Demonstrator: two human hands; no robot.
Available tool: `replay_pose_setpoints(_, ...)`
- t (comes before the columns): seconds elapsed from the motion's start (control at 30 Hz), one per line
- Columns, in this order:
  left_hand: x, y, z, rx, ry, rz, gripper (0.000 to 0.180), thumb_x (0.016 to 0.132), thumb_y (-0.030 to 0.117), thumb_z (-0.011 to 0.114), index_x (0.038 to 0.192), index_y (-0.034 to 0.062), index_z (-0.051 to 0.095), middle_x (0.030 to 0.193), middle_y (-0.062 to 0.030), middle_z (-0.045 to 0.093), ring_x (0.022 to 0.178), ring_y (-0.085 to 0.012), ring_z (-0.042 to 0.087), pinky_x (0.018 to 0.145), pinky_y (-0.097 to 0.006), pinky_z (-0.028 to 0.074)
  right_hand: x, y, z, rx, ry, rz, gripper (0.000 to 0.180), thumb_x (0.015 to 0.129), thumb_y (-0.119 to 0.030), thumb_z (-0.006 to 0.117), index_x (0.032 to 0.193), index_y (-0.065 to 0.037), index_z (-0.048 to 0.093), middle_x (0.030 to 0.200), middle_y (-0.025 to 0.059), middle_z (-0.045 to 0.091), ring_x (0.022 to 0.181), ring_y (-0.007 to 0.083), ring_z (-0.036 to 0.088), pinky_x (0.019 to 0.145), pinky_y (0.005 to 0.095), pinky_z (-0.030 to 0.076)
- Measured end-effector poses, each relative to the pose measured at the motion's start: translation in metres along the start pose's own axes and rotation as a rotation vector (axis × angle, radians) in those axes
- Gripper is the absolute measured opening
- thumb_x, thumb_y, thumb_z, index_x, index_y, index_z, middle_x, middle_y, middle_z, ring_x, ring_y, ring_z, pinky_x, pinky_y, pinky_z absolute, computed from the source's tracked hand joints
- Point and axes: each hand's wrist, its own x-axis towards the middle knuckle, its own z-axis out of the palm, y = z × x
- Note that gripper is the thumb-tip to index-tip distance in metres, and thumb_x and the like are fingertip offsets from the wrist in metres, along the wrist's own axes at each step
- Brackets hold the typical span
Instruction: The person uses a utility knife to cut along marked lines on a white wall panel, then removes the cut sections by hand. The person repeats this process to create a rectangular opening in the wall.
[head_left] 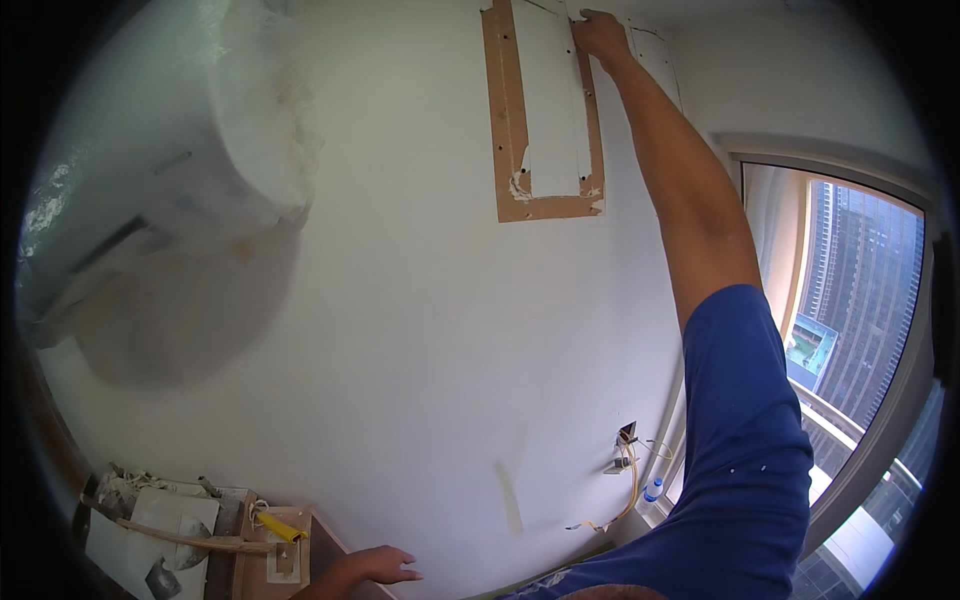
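Observation:
My right arm is raised high, and my right hand [603,38] presses at the wall beside the upper right part of a patch. Its fingers are curled in; whatever they may hold is hidden. The patch has a white panel [553,110] with dark screw heads, edged by brown strips [550,208] that look like bare board. Ragged white filler shows at its lower corners. Low in the view, my left hand [385,565] has its fingers stretched out and holds nothing. It hangs near a wooden box-like piece [318,540], apart from the wall.
A large plastic-wrapped cylinder [150,130] juts out at upper left. At lower left, a yellow tool handle [282,527] and a wooden stick [190,540] lie among white-smeared boards. An uncovered wall socket box [627,432] trails yellow wires. A blue-capped bottle [653,489] stands near the window [860,290].

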Motion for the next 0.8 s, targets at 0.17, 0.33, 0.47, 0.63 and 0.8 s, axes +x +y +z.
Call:
replay_pose_setpoints(0.17,-0.004,-0.013,0.009,-0.016,0.040,-0.029,0.083,0.099,0.065,0.058,0.148,-0.0008,0.054,0.143,-0.0260,0.062,0.132,-0.0403,0.059,0.113,-0.042,0.046,0.026,-0.052,0.040,-0.145,-0.040,0.205,0.035,0.095,-0.013,0.059,0.120,0.011,0.068,0.128,0.0328,0.065,0.121,0.0464,0.063,0.099,0.0496,0.056)
replay_pose_setpoints(0.33,-0.005,-0.008,0.008,-0.005,-0.002,-0.036,0.084,0.099,0.067,0.057,0.149,-0.0011,0.054,0.145,-0.0267,0.060,0.134,-0.0414,0.057,0.114,-0.042,0.045,0.032,-0.066,0.053,-0.148,0.135,0.402,0.034,0.095,-0.018,0.063,0.115,0.007,0.072,0.126,0.0308,0.068,0.121,0.0428,0.066,0.099,0.0483,0.057)
replay_pose_setpoints(0.47,-0.004,-0.004,0.005,-0.019,-0.003,-0.024,0.084,0.099,0.067,0.056,0.148,-0.0014,0.054,0.143,-0.0273,0.061,0.133,-0.0429,0.057,0.114,-0.044,0.045,0.067,-0.016,0.048,-0.132,-0.168,0.270,0.040,0.100,-0.033,0.059,0.118,-0.001,0.075,0.117,0.0161,0.076,0.102,0.0306,0.073,0.091,0.0379,0.056)
replay_pose_setpoints(0.63,0.006,-0.013,0.013,0.026,0.030,0.013,0.082,0.099,0.066,0.055,0.146,-0.0017,0.056,0.141,-0.0276,0.062,0.131,-0.0440,0.058,0.113,-0.046,0.046,0.078,0.009,0.053,0.312,-0.174,0.345,0.043,0.102,-0.036,0.055,0.112,-0.001,0.077,0.107,0.0148,0.077,0.095,0.0285,0.074,0.087,0.0405,0.057)
replay_pose_setpoints(0.8,0.002,-0.015,0.012,0.002,0.029,-0.005,0.082,0.099,0.066,0.056,0.146,-0.0014,0.055,0.142,-0.0271,0.062,0.132,-0.0437,0.058,0.113,-0.046,0.046,0.073,0.009,0.044,-0.385,-0.090,-0.075,0.043,0.099,-0.039,0.058,0.108,-0.002,0.079,0.103,0.0148,0.078,0.094,0.0299,0.074,0.088,0.0421,0.057)
